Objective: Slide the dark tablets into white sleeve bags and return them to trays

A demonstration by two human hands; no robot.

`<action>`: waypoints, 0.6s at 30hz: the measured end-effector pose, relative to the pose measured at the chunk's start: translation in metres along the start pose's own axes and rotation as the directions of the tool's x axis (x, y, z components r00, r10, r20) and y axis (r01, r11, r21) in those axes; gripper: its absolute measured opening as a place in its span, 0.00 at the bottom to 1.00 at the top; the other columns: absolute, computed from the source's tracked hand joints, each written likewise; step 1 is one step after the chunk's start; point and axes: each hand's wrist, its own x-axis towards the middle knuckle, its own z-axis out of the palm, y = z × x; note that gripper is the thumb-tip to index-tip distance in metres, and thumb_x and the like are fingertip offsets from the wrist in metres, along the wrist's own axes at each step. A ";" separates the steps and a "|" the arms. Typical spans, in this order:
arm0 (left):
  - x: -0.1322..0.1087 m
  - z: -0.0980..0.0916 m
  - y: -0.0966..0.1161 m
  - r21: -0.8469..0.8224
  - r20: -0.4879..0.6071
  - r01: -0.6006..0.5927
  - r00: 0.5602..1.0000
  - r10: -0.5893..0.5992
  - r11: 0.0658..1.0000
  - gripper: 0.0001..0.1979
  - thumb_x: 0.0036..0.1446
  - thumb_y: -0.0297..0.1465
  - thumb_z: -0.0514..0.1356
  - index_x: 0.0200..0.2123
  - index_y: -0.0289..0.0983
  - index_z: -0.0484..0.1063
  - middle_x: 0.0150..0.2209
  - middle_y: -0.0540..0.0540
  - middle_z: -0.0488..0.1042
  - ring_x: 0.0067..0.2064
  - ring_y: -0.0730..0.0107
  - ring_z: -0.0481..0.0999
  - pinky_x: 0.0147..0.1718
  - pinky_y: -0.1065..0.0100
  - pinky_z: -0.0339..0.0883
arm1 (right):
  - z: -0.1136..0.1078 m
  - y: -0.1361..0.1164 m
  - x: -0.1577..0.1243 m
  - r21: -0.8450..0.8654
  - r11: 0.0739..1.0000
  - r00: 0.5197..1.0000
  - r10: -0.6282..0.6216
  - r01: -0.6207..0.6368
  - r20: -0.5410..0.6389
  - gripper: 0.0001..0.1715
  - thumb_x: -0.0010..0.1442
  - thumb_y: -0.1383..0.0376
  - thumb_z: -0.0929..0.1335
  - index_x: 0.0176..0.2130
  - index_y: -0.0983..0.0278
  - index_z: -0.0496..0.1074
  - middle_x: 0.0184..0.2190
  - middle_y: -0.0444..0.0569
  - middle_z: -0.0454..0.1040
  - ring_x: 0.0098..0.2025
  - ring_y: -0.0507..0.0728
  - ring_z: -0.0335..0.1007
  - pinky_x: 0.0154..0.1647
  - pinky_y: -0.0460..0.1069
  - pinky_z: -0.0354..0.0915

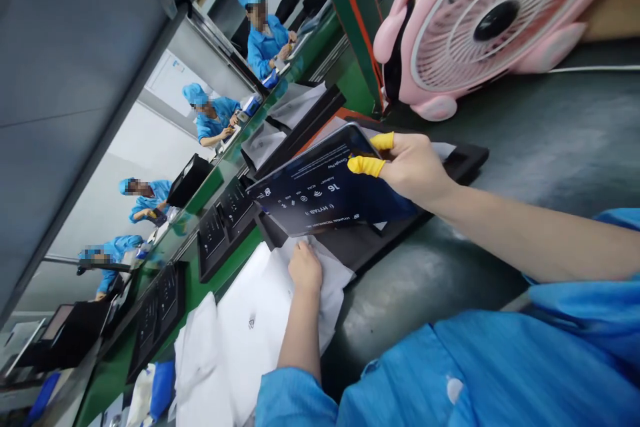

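Observation:
My right hand (413, 170), with yellow finger cots on two fingers, grips one end of a dark tablet (320, 187). The tablet is tilted, and its face carries printed white text and icons. Below it, my left hand (305, 267) has its fingers curled on the near edge of a thin white protective bag (325, 273). The bag's mouth lies close to the tablet's lower edge. More white bags (245, 333) lie in a stack under and beside my left wrist. A black foam tray (360, 250) is underneath the tablet.
A pink fan (495, 20) stands at the upper right. Black trays holding tablets (215, 233) line the green conveyor belt (200, 290). Several co-workers in blue coats and caps (213, 117) sit across the line. A blue-and-white bundle (161, 390) lies at the lower left.

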 end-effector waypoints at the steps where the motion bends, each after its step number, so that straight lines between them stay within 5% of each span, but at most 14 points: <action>1: 0.000 0.000 -0.005 -0.064 -0.039 0.008 0.999 -0.011 0.998 0.11 0.61 0.28 0.45 0.36 0.35 0.66 0.38 0.40 0.71 0.36 0.63 0.73 0.33 0.65 0.61 | -0.003 0.000 -0.002 -0.007 1.000 1.000 -0.009 0.009 0.003 0.25 0.32 0.47 0.74 0.22 0.65 0.71 0.20 0.43 0.68 0.24 0.51 0.61 0.26 0.48 0.61; 4: -0.005 -0.003 -0.019 -0.407 -0.166 0.017 0.982 -0.093 0.913 0.11 0.58 0.27 0.47 0.23 0.37 0.60 0.24 0.48 0.66 0.28 0.69 0.68 0.30 0.68 0.59 | -0.012 0.000 -0.011 -0.053 0.998 0.998 -0.043 0.045 0.036 0.25 0.35 0.46 0.73 0.23 0.65 0.71 0.20 0.44 0.69 0.24 0.52 0.62 0.27 0.48 0.61; 7: -0.007 -0.007 -0.029 -0.795 -0.147 0.060 0.947 -0.286 0.604 0.15 0.56 0.31 0.48 0.18 0.39 0.51 0.16 0.55 0.53 0.20 0.75 0.57 0.22 0.71 0.54 | -0.015 0.004 -0.021 -0.101 0.991 0.985 -0.074 0.090 0.156 0.24 0.39 0.47 0.72 0.24 0.65 0.72 0.21 0.45 0.71 0.25 0.52 0.64 0.28 0.48 0.62; 10: -0.002 -0.020 -0.039 -0.926 -0.101 0.059 0.913 -0.396 0.373 0.13 0.54 0.34 0.48 0.19 0.39 0.51 0.16 0.57 0.47 0.18 0.78 0.49 0.18 0.73 0.47 | -0.010 0.010 -0.032 -0.104 0.986 0.959 -0.100 0.132 0.265 0.21 0.43 0.48 0.70 0.23 0.65 0.72 0.21 0.45 0.71 0.25 0.52 0.65 0.28 0.47 0.62; 12: 0.002 -0.036 -0.047 -0.923 -0.163 0.008 0.897 -0.412 0.384 0.12 0.53 0.35 0.49 0.20 0.38 0.55 0.18 0.56 0.49 0.19 0.78 0.50 0.19 0.73 0.47 | -0.005 0.014 -0.038 -0.086 0.980 0.942 -0.146 0.179 0.301 0.19 0.45 0.50 0.70 0.23 0.64 0.72 0.20 0.44 0.70 0.23 0.51 0.64 0.26 0.46 0.61; 15: -0.002 -0.069 -0.058 -0.842 -0.365 -0.130 0.852 -0.376 0.523 0.12 0.53 0.35 0.49 0.20 0.37 0.60 0.20 0.54 0.56 0.24 0.76 0.56 0.23 0.73 0.52 | 0.001 0.017 -0.043 -0.042 0.969 0.911 -0.213 0.243 0.353 0.16 0.47 0.53 0.69 0.24 0.63 0.73 0.19 0.43 0.70 0.21 0.50 0.62 0.24 0.46 0.60; 18: -0.018 -0.099 -0.051 -0.682 -0.524 -0.282 0.832 -0.181 0.675 0.14 0.55 0.37 0.49 0.20 0.38 0.58 0.20 0.53 0.57 0.25 0.75 0.58 0.26 0.73 0.54 | 0.006 0.015 -0.045 -0.028 0.974 0.885 -0.190 0.223 0.425 0.14 0.46 0.53 0.70 0.24 0.62 0.74 0.19 0.44 0.70 0.21 0.51 0.63 0.24 0.46 0.61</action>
